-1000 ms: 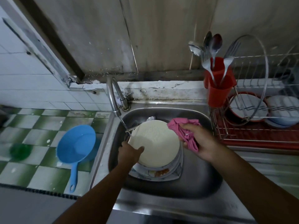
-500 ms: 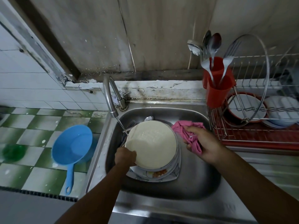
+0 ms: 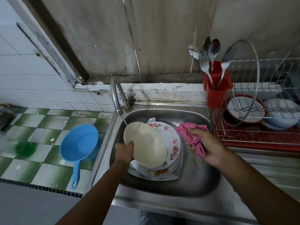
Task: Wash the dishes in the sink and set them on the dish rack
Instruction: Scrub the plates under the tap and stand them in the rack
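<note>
My left hand is gripping the cream plate by its lower-left rim, holding it tilted over the sink with its top edge under the water stream from the tap. My right hand is clutching the pink cloth, just beside the stack of floral plates lying in the sink. The dish rack is standing to the right, holding bowls.

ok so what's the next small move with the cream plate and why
Probably rotate the cream plate a little under the water stream. The left hand grips its lower edge and holds it tilted, the stream lands only on its top rim, and the right hand holds the pink cloth apart from the plate.
</note>
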The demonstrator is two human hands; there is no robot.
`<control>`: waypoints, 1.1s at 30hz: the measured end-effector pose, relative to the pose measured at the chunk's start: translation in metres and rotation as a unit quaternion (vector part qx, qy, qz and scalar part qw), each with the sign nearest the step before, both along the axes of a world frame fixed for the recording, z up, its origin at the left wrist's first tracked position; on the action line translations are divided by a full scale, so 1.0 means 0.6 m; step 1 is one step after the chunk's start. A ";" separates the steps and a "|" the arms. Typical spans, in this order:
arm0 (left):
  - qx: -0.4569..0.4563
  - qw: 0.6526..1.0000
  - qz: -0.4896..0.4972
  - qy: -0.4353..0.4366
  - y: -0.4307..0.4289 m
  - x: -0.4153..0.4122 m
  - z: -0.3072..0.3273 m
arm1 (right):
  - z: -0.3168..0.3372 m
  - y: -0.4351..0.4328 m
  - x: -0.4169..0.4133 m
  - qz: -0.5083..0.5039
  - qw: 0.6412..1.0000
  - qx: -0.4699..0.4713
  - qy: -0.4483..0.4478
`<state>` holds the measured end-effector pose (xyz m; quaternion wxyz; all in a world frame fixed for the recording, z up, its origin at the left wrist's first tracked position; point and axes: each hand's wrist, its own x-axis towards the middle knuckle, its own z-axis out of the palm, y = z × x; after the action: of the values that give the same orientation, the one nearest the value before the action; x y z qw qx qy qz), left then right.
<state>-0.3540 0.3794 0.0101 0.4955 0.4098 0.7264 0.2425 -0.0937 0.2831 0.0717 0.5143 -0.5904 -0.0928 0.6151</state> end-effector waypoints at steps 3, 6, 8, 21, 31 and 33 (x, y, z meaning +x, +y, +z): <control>0.007 0.999 -0.034 -0.040 -0.014 0.004 0.014 | 0.005 -0.008 -0.008 0.009 1.000 0.002 -0.004; 0.059 0.993 -0.098 -0.030 -0.035 0.018 0.027 | 0.014 -0.014 -0.015 0.010 1.000 0.002 -0.014; 0.127 0.984 -0.123 0.002 -0.044 0.030 0.041 | 0.022 -0.018 -0.018 0.010 1.000 0.006 -0.020; 0.362 0.895 -0.253 0.054 -0.067 0.102 0.204 | 0.081 -0.030 -0.001 -0.021 0.992 0.086 -0.084; 0.316 0.903 -0.279 0.082 -0.097 0.101 0.152 | 0.067 -0.038 -0.013 -0.033 0.995 0.061 -0.075; 0.313 0.908 -0.269 0.072 -0.099 0.102 0.156 | 0.068 -0.038 -0.015 -0.037 0.995 0.059 -0.076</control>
<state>-0.2926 0.3201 0.1038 0.3342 0.7402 0.5092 0.2848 -0.1026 0.2601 0.1122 0.5625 -0.6069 -0.1458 0.5421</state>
